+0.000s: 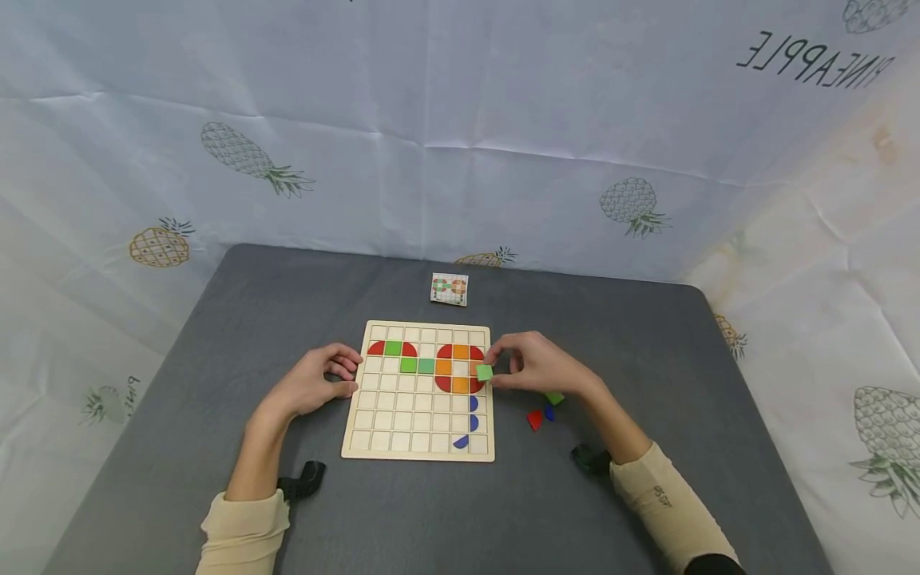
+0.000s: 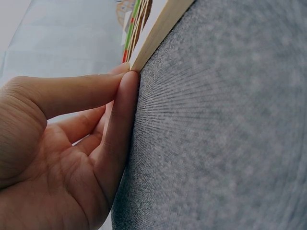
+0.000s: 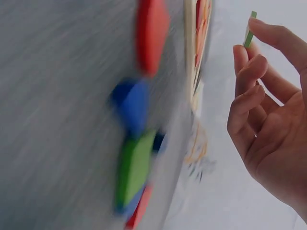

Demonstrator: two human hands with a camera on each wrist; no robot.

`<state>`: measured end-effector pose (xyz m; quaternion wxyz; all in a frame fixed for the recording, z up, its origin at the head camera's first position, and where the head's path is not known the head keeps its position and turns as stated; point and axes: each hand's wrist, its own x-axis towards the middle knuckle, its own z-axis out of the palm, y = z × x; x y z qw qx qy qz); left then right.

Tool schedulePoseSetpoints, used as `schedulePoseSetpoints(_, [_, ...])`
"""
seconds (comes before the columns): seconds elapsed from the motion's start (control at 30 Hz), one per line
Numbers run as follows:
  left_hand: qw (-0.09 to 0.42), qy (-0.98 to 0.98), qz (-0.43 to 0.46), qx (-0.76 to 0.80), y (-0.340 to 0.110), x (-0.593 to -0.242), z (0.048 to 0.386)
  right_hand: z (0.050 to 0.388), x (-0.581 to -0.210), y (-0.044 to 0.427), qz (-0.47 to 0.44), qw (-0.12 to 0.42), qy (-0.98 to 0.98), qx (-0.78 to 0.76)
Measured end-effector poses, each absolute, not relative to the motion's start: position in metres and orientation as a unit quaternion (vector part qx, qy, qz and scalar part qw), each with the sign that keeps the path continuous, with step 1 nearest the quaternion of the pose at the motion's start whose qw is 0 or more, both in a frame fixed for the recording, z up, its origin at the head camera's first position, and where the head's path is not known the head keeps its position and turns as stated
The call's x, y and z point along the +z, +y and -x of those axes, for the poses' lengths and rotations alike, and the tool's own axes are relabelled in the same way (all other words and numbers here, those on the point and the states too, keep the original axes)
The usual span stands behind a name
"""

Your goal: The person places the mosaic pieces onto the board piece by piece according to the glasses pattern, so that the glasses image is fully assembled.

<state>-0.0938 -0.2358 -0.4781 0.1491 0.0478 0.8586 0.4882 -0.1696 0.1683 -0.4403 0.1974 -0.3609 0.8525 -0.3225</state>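
A pale wooden grid board (image 1: 384,419) lies on the table, with colored tiles in several of its cells. My left hand (image 1: 316,379) rests at the board's left edge. In the left wrist view, the thumb (image 2: 81,93) and a finger lying along the table touch the board's side (image 2: 158,36). Over the board's right edge, my right hand (image 1: 542,366) pinches a green square tile (image 1: 485,373) between thumb and finger. That tile (image 3: 250,31) appears nearly edge-on in the right wrist view, raised above the table, while the other fingers are loosely bent.
Right of the board lie loose pieces: a red piece (image 1: 535,420), a blue piece (image 1: 549,413) and a green piece (image 1: 554,397) partly hidden under the right wrist. A small pattern card (image 1: 449,289) lies behind the board. Pineapple-printed cloth (image 1: 503,96) hangs behind the table.
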Motion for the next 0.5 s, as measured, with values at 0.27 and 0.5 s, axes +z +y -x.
schedulePoseSetpoints(0.27, [0.146,0.861,-0.052,0.484,-0.237,-0.478,0.093,0.181,-0.439,0.111,0.400,0.198,0.834,-0.324])
schedulePoseSetpoints(0.5, [0.146,0.860,-0.052,0.486,-0.236,-0.477,0.092,0.184,-0.437,0.058,0.408,0.204,0.843,-0.287])
